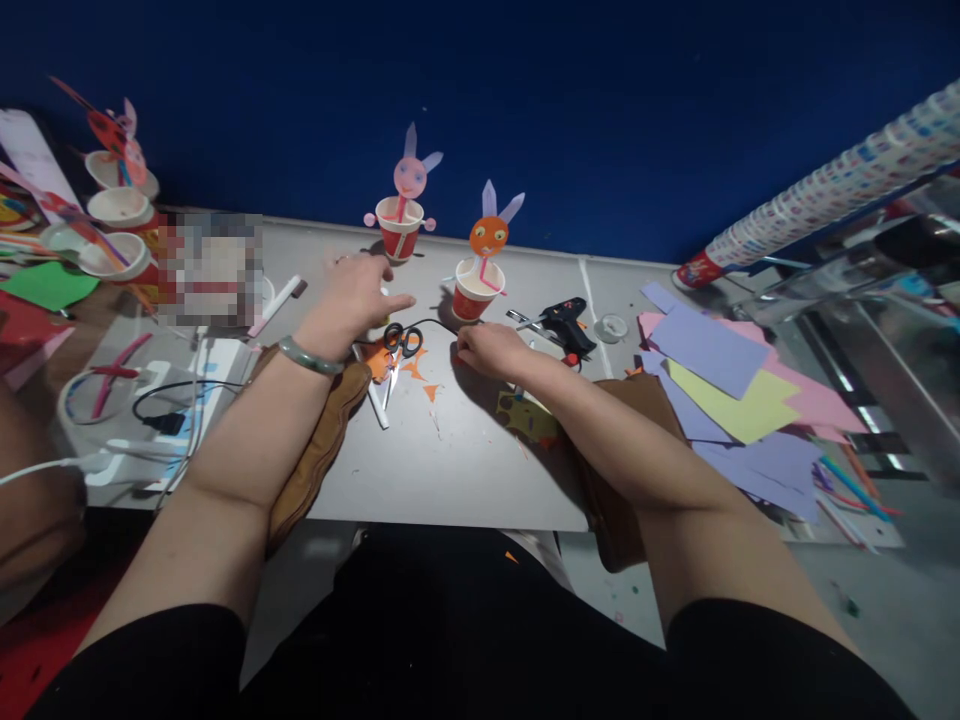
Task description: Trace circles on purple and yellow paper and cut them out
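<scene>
My left hand [356,295], with a bangle on its wrist, hovers over the table with its fingers apart and nothing plainly in them. It is left of the black-handled scissors [403,345]. A paper cup with a pink rabbit face [400,238] stands beyond it. My right hand [491,350] is closed at the foot of a paper cup with an orange rabbit face [477,290]. Its curled fingers hide whatever they hold. A black cord [435,322] runs towards these fingers. Both cups stand upright, with paper ears above their faces.
A black glue gun [566,325] and a tape roll [611,328] lie on the right. Coloured paper [712,345] is piled beside them, below a long stack of cups [832,185]. On the left are more decorated cups [124,260], a power strip [199,410] and another person's arm [37,490].
</scene>
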A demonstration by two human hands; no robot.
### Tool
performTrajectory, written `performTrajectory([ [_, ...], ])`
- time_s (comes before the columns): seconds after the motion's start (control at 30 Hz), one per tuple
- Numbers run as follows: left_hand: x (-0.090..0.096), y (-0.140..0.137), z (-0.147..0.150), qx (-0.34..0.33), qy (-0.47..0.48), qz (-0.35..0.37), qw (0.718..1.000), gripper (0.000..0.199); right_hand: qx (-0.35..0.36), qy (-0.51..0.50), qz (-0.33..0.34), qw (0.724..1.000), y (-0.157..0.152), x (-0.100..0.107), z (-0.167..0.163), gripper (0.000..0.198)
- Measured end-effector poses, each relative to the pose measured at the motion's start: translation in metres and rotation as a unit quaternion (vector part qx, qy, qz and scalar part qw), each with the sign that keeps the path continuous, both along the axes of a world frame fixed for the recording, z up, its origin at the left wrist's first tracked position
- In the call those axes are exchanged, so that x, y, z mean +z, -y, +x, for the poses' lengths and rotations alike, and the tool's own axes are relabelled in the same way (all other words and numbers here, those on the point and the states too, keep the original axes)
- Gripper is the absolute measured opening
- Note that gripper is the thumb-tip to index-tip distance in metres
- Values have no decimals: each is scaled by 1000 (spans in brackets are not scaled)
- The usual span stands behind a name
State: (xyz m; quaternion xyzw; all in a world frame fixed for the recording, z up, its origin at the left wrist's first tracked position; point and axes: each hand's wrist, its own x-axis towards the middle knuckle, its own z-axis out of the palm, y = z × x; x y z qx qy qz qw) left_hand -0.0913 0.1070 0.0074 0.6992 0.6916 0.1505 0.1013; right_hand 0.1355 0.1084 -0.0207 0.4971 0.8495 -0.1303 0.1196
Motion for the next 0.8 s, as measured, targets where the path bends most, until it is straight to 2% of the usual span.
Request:
performTrajectory([
  [0.1,4,4,8,-4,68,92,993,30,21,11,-1,1000,-2,1,0,18],
  [0.17,5,8,14,-28,120,130,984,23,32,12,1,999,-2,0,0,18],
  [0.23,5,12,22,-56,169,141,974,18,39,10,3,999,-2,-1,2,18],
  [0.33,3,17,33,-93,249,120,957,14,40,-7,3,999,0,-2,7,18],
  [0.4,1,19,39,-106,305,89,942,12,33,-50,2,998,1,-2,14,17],
  [0.5,-3,20,47,-109,394,18,912,11,34,-185,6,982,6,-1,27,15],
  [0.63,-5,26,54,-126,486,-119,857,14,54,-389,34,919,15,2,42,15],
  [0.8,1,36,62,-147,527,-280,789,19,44,-526,49,848,28,7,44,28],
])
